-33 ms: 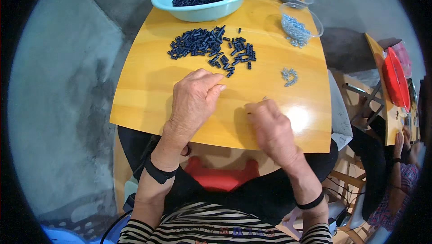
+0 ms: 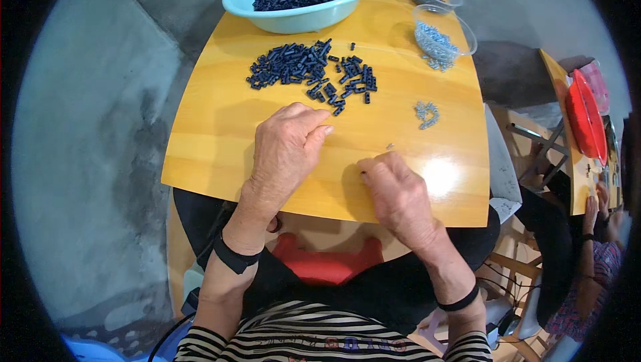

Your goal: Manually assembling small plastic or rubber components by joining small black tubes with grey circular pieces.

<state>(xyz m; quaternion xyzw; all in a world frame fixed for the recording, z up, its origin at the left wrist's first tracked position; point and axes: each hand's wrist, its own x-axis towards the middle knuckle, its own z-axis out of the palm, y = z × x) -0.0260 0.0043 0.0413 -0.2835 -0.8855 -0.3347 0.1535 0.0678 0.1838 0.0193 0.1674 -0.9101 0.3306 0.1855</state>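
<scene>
My left hand (image 2: 287,145) hovers or rests over the middle of the yellow table, its thumb and fingers pressed together. Whatever those fingers hold, if anything, is hidden. Just beyond them lies a pile of small black plastic pieces (image 2: 287,68), with looser ones spread on its right side. My right hand (image 2: 400,195) is closed near the table's front edge. A dark speck shows at its fingertips, too small to name. One tiny metal piece (image 2: 390,146) lies just beyond that hand. Further right is a little heap of silvery metal parts (image 2: 426,115), probably small screws or springs.
A light blue basin (image 2: 300,18) full of black pieces stands at the far edge. Two clear plastic tubs (image 2: 471,40) at the far right hold small parts. A red stool (image 2: 324,262) is below the table. At right, another person's hands (image 2: 593,210) rest by a second table.
My right hand has drawn slightly toward me, and the tiny metal piece now shows apart from its fingers. My left hand keeps its pose.
</scene>
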